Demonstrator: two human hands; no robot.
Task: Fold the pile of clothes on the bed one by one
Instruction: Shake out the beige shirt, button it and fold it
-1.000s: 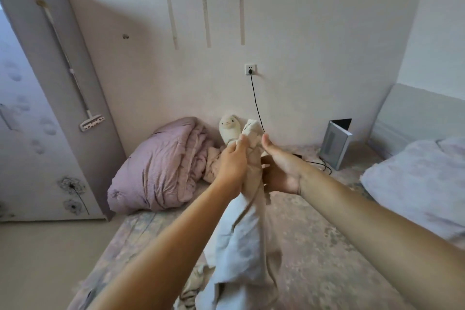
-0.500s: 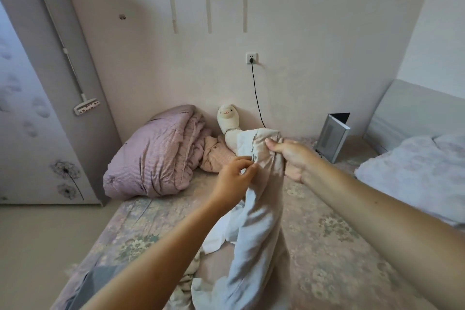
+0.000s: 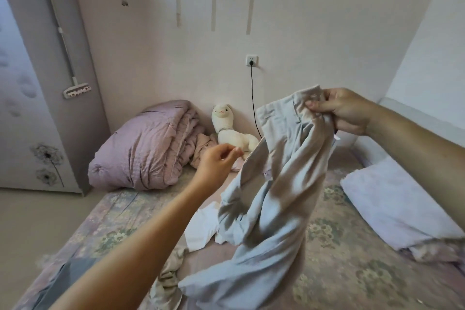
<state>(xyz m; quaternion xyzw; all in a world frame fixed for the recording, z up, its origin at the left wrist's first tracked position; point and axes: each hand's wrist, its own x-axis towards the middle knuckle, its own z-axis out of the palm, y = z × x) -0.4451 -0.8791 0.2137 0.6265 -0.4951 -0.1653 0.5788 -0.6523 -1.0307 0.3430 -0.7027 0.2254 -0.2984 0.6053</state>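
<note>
A pale blue-grey garment [image 3: 274, 191] hangs above the bed [image 3: 334, 254], its lower part trailing onto the flowered sheet. My right hand [image 3: 342, 111] pinches its upper edge at the right, held high. My left hand [image 3: 216, 163] is to the left of the cloth with loosely curled fingers; it holds nothing and sits a little apart from the fabric edge. Under the hanging garment lie a white piece [image 3: 203, 226], a beige striped piece [image 3: 168, 277] and a grey one [image 3: 68, 277] at the lower left.
A rolled mauve quilt [image 3: 141, 148] and a cream plush llama [image 3: 229, 131] sit against the far wall. A white pillow [image 3: 392, 199] lies at the right. A black cable [image 3: 253, 100] drops from the wall socket. A wardrobe [image 3: 50, 98] stands to the left.
My hands have parted: the right one has carried the garment's top edge up and right, while the left one has let go and drawn left. The cloth now hangs more spread.
</note>
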